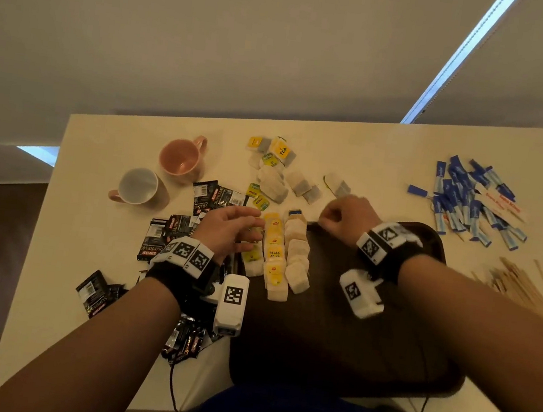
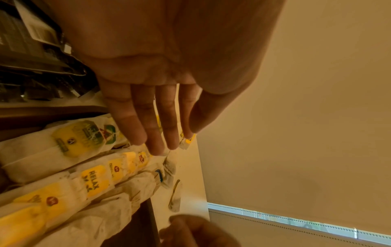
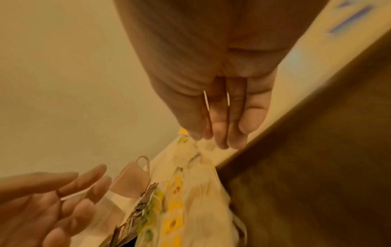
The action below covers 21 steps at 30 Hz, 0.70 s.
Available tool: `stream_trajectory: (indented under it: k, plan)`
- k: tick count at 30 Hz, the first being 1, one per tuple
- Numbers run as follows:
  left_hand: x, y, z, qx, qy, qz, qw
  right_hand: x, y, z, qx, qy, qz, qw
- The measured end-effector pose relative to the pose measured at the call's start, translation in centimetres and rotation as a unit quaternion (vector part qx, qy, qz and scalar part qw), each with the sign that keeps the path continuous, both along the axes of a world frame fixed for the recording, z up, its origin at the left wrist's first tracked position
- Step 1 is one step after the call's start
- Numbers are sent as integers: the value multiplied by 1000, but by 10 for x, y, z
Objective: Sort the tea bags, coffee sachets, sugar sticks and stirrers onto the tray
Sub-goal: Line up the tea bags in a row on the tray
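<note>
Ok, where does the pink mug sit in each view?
Head: pink mug stands upper left of centre on the table, beyond the left hand.
Left wrist: not in it.
Right wrist: lower centre-left, blurred, past the left hand's fingers.
Shared landmark: the rows of tea bags on the tray's left side.

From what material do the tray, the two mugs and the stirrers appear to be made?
Tray: likely plastic or lacquered wood; dark brown, smooth, raised rounded rim.
Pink mug and white-lined mug: probably glazed ceramic; thick walls, soft sheen.
Stirrers: apparently bare wood; pale tan, thin, matte sticks.
</note>
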<state>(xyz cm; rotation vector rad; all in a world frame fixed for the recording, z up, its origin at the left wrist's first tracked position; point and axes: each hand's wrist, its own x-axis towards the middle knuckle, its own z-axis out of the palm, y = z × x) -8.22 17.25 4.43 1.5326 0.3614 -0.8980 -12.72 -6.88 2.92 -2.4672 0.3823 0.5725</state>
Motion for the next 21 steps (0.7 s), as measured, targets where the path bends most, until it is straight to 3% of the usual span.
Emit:
stream_trajectory:
  k: [2, 8, 14, 18, 21]
  plan:
    - [4, -2, -2, -6, 4, 5, 1000, 33, -1, 8, -59, -31, 76, 995]
    - [25, -8, -5, -16, 7, 22, 1000, 124, 8, -3, -170, -20, 247, 954]
    - [42, -9, -12, -28, 13, 50, 998, 157, 23, -42, -189, 57, 251, 948]
    - [48, -9, -17, -29, 17, 57, 998, 159, 30, -61, -207, 64, 277, 936]
    - [50, -7, -20, -25, 20, 61, 998, 166, 36, -62, -179, 57, 257, 948]
